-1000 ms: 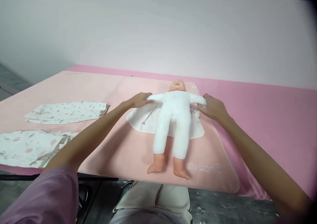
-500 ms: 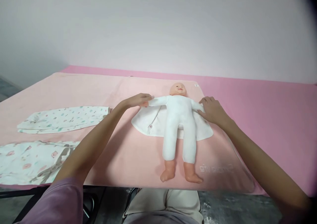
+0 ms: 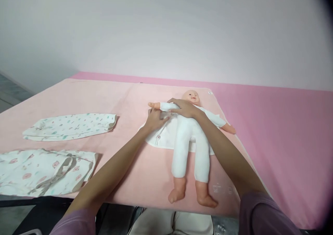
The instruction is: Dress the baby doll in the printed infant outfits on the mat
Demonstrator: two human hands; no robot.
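A baby doll (image 3: 188, 129) in a white cloth body lies face up, its head toward the wall. Spread beneath its torso is a white baby garment (image 3: 166, 138), partly covered by the doll. My right hand (image 3: 183, 108) reaches across the chest, thumb and fingers around the doll's upper arm on the left side. Just below that arm, my left hand (image 3: 155, 120) is closed at the garment's upper left part, its fingertips partly hidden. The doll's other arm lies stretched out to the right, untouched.
Two folded printed baby garments lie at the left: one with small green prints (image 3: 71, 125), a nearer one with pink prints and ties (image 3: 47, 171). A peach mat (image 3: 135, 179) covers much of the pink table (image 3: 286, 134). A pale wall (image 3: 166, 34) stands behind.
My right hand has left the doll's right-side arm and crossed to the left-side upper arm. My left hand has let go of the doll's hand and moved down to the garment.
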